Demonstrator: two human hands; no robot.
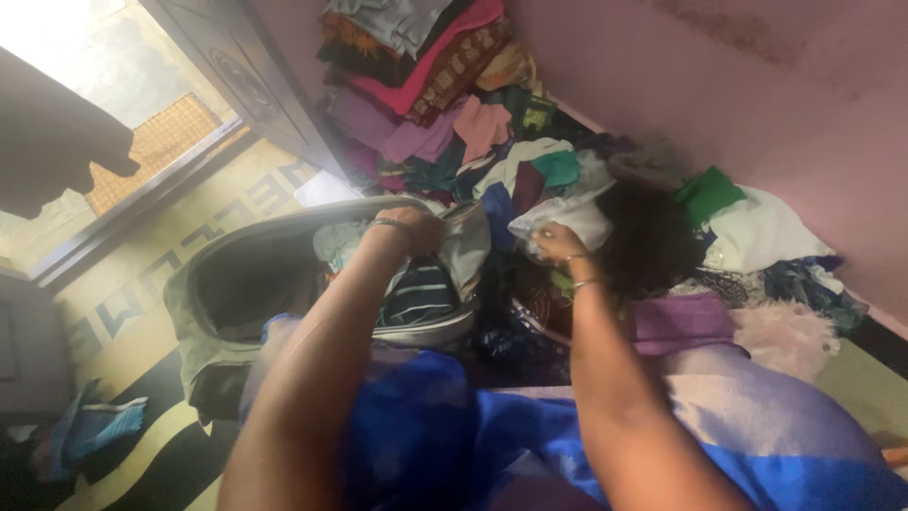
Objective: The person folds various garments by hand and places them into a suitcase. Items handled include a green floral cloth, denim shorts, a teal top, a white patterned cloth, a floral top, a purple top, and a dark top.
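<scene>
Grey fabric, stiffened along a curved rim, forms the open bag (227,284) seen at nine o'clock of the head view; its mouth gapes as a dark oval, and its flap is folded back at the right. The left hand (413,230), a thin bangle at the wrist, is set at the top edge of the flap, with the fingers curled over the grey cloth in a grasp. A dark garment with pale stripes (418,293) is seen just below that hand, bunched inside the bag's mouth.

The right hand (558,243), also bangled, is laid at the centre of the frame on a crumpled white cloth (567,216); the fingers are bent into its folds, but whether it is truly pinched cannot be told.

A soft, tangled heap of clothes (435,104) in pink, purple, maroon and teal is piled from twelve to three o'clock against a pink wall (757,85). A green piece (707,192) and a dark fuzzy mass (648,237) are seen at two o'clock. Glossy blue fabric (416,426) is draped across six o'clock. A yellow mat (142,312) with black bands is spread at eight o'clock.
</scene>
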